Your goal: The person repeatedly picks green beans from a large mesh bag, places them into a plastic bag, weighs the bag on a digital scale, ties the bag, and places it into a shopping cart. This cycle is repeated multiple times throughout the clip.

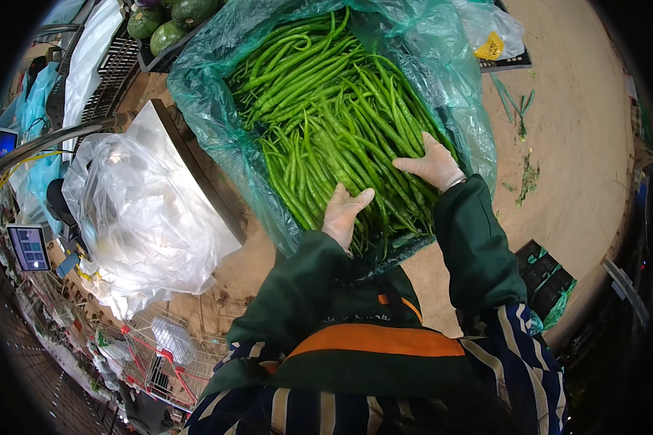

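Long green chili peppers (326,119) fill a crate lined with a translucent green plastic bag (212,125), right in front of me. My left hand (344,215), in a pale thin glove, touches the peppers at the near side, thumb spread from the forefinger. Farther up on the right, my right hand (434,165), gloved likewise, rests against the peppers by the liner's edge with its thumb apart. Several peppers lie between the two hands. The other fingers of both hands are partly hidden, and neither hand visibly clasps a pepper.
At left, clear plastic bags (147,212) cover a metal surface (217,223) beside a small screen (29,248). Round green squashes (168,37) fill a black crate above. A wire shopping cart (163,359) stands lower left; a black crate (547,283) sits on the floor (571,179) at right.
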Tool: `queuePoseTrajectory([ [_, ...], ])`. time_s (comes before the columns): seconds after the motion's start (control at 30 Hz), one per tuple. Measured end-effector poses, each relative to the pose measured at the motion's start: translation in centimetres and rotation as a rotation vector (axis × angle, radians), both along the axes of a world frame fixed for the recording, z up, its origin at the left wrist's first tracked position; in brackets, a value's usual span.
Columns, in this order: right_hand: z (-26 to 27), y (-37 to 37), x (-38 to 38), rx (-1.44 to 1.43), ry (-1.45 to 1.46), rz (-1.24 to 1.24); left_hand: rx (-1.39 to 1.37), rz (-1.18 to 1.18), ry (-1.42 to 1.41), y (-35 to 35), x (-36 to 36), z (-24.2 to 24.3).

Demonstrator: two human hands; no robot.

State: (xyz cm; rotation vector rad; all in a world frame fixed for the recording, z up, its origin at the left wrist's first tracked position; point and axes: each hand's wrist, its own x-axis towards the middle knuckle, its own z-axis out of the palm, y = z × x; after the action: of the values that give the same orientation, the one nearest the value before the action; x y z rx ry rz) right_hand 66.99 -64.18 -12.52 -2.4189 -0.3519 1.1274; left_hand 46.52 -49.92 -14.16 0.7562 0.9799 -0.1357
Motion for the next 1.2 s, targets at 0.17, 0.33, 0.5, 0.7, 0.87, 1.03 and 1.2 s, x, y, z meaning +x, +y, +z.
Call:
queuePoseTrajectory([
  [0.17,1.7,0.2,-1.4,0.042,0.206,-0.045,-0.166,0.085,0.003,1.1,0.0,0.5],
  [0.33,1.3,0.2,-2.7,0.130,0.096,-0.040,-0.169,0.066,0.022,1.5,-0.2,-0.2],
  [0.5,2.4,1.0,-5.2,0.351,0.253,-0.253,0.022,0.035,0.108,0.0,-0.4,0.2],
  [0.7,3.9,4.2,-8.2,0.098,0.054,0.082,-0.208,0.208,-0.393,1.7,-3.5,-0.5],
  [0.87,5.8,3.3,-9.2,0.355,0.315,-0.094,-0.160,0.149,-0.401,1.2,-4.9,-0.5],
  [1.03,6.8,4.3,-10.5,0.329,0.222,-0.051,-0.193,0.073,-0.401,2.4,-5.2,2.0],
  [1.2,14.3,3.4,-9.8,0.354,0.110,-0.003,-0.257,0.093,-0.399,1.3,-4.7,6.9],
])
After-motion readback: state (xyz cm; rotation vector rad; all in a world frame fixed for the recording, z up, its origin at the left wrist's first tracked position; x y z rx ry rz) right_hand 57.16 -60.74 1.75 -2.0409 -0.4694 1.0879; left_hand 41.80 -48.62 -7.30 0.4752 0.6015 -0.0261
